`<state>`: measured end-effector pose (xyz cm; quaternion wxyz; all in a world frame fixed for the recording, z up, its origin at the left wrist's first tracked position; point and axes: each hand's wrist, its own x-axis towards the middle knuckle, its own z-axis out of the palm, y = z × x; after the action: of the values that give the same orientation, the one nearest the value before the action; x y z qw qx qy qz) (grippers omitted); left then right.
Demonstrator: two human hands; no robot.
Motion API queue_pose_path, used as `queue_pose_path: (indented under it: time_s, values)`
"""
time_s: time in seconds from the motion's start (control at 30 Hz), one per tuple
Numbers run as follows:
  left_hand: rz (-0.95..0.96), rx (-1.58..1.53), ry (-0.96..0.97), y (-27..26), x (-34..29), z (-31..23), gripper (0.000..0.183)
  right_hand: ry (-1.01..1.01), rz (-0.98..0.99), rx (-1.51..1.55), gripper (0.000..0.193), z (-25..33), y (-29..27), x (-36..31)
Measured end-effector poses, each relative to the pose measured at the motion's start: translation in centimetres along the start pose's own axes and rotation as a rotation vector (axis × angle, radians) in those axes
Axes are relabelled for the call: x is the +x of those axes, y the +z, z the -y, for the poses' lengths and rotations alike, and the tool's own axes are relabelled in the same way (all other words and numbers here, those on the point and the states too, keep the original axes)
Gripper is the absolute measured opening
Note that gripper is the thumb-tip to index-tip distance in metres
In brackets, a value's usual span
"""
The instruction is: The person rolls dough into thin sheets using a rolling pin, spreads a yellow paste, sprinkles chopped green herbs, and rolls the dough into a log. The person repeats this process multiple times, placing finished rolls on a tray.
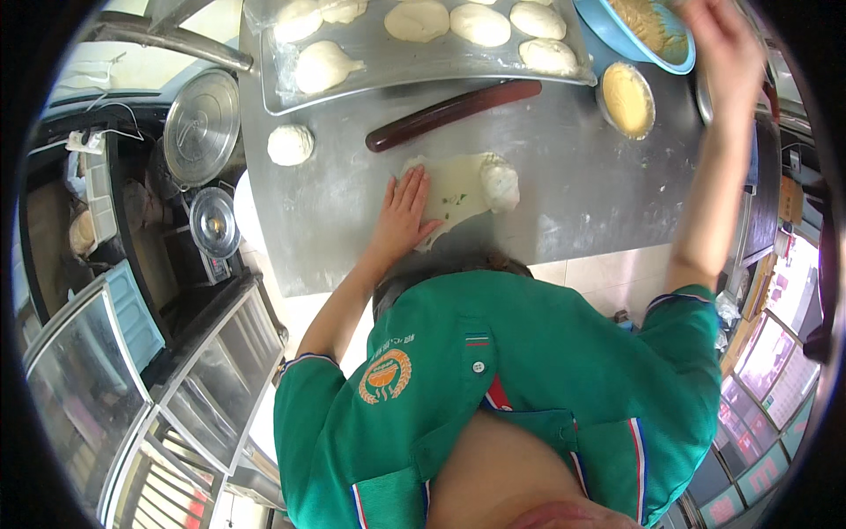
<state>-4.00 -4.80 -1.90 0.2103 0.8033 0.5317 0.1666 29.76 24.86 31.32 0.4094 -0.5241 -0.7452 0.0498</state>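
Observation:
My left hand lies flat with its fingers stretched out on the left part of a thin rolled-out dough sheet. Green flecks dot the sheet, and a thicker whitish lump of dough sits at its right end. My right hand is raised at the far right, beside a blue bowl of tan, crumbly filling. Motion smears its fingers, so I cannot tell whether they hold anything. A dark red rolling pin rests slantwise beyond the sheet.
At the far side, a metal tray carries several dough pieces. One round dough ball sits at the left of the steel table. A small bowl of yellow paste stands near the blue bowl. Round metal lids are left of the table.

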Motion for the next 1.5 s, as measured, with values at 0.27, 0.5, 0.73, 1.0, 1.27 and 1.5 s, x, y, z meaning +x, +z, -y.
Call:
queue_pose_path:
  time_s: [0.27,0.5,0.73,1.0,1.27,1.5]
  values:
    - [-0.053,-0.086,-0.038,-0.1,0.8,-2.0,0.097,0.137,0.602,0.312,0.023,4.7,17.5,-30.5]
    - [-0.074,0.135,-0.008,2.6,2.4,-2.7,0.09,0.331,0.331,0.196,0.021,1.6,16.6,-29.3]
    - [0.014,0.158,0.123,2.7,5.5,-3.1,0.091,0.189,0.106,0.091,0.022,-3.7,17.2,-32.3]
    - [-0.051,0.064,0.083,3.7,3.3,-3.0,0.113,0.182,0.191,0.009,0.041,-1.8,17.8,-38.8]
    - [-0.133,0.022,0.022,-0.2,1.8,0.0,0.127,0.151,0.344,0.296,0.064,6.8,17.9,-38.5]
    - [-0.023,0.08,0.029,-0.3,-1.9,1.5,0.116,0.112,0.347,0.45,0.073,8.6,21.1,-40.3]
